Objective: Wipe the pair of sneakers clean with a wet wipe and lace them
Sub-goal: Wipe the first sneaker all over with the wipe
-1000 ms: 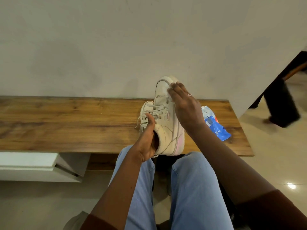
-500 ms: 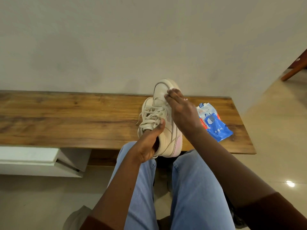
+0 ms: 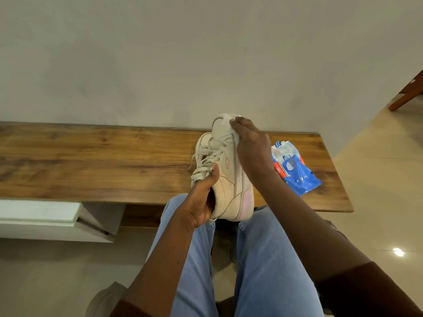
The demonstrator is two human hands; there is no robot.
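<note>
Sneaker [image 3: 225, 179] in the head view has its long axis pointing away from the person, with the heel low at the counter [image 3: 91, 161] edge and the toe raised toward the wall. The left hand [image 3: 199, 202] grips the collar, thumb on the laces. The right hand [image 3: 251, 145] holds a wet wipe [image 3: 225, 117] on the toe. I judge the next stroke should follow this axis back toward the heel.

The left hand [image 3: 199, 202] grips the cream sneaker [image 3: 229, 179] at its opening, thumb on the laces [image 3: 202, 164], toe pointing up beyond the grip. At the toe, the right hand [image 3: 251, 147] holds a white wet wipe [image 3: 225, 121] against it. Just right of that grip, a blue wipe pack [image 3: 295, 170] lies on the wooden bench [image 3: 91, 161].
</note>
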